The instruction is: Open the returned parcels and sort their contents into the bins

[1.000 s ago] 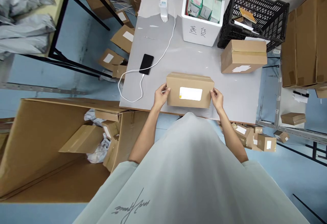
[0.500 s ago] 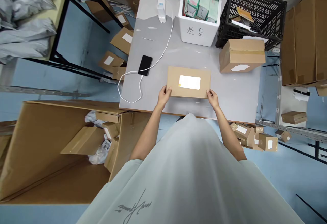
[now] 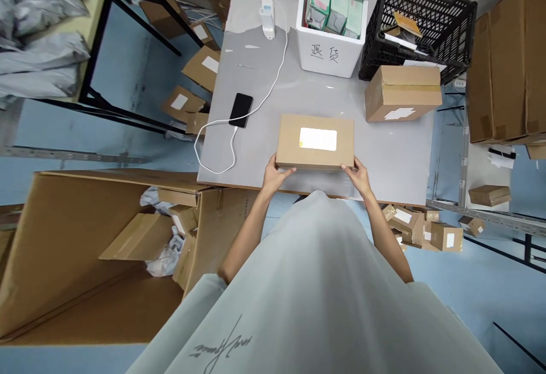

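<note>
- Two hands hold one brown box (image 3: 290, 149): left hand (image 3: 276, 174) at its near left corner, right hand (image 3: 357, 172) at its near right corner, fingers curled around its near edge.
- Box is shut, and its white label (image 3: 318, 138) faces up.
- It is not off the grey table (image 3: 396, 152) yet; it is by the near edge.

Blue floor (image 3: 140, 73), grey table (image 3: 396, 152), black shelving (image 3: 102, 38)
</note>
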`<state>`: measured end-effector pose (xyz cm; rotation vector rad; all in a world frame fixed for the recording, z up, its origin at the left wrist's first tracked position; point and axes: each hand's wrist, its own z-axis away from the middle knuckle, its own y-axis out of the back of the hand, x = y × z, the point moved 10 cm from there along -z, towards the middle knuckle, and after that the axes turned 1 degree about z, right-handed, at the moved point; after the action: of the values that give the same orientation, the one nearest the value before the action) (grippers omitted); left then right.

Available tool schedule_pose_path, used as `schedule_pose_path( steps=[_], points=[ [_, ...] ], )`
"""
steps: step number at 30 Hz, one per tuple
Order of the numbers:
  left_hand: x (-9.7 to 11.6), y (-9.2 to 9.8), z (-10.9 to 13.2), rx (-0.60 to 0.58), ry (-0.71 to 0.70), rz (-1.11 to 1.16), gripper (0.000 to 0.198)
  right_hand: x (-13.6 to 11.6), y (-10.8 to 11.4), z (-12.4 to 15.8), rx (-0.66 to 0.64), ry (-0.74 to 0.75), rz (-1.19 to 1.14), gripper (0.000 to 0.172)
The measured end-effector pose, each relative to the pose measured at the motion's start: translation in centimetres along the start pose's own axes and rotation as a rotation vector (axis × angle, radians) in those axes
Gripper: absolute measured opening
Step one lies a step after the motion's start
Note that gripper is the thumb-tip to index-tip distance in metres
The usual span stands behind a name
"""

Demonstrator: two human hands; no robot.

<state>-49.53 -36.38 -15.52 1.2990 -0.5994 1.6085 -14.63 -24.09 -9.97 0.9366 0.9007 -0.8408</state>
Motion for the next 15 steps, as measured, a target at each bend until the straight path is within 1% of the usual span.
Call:
schedule_pose_path(
  steps=[4,7,9,10,13,15],
  points=[
    [2.3,1.6,2.7,0.071,-0.040,-0.035,0.070,-1.4,2.6,1.7,0.101,-0.006,0.055,0.084],
    [3.8,3.2,3.3,0.187,-0.027,-0.066,0.060,-2.1,4.1,1.7,0.170,-0.014,0.165,0.080],
    [4.2,4.2,2.7,0.269,0.004,-0.131,0.056,-2.2,4.2,0.8,0.174,-0.004,0.261,0.081],
    [4.1,4.3,2.2,0.282,0.023,-0.179,0.052,-2.1,3.9,0.2,0.159,0.000,0.304,0.081],
    [3.2,3.6,0.1,0.208,0.068,-0.289,0.039,-0.9,2.7,-1.9,0.097,-0.005,0.372,0.080],
    [2.6,3.1,-0.8,0.183,0.073,-0.279,0.039,0.0,2.1,-3.0,0.077,0.002,0.359,0.080]
  ],
)
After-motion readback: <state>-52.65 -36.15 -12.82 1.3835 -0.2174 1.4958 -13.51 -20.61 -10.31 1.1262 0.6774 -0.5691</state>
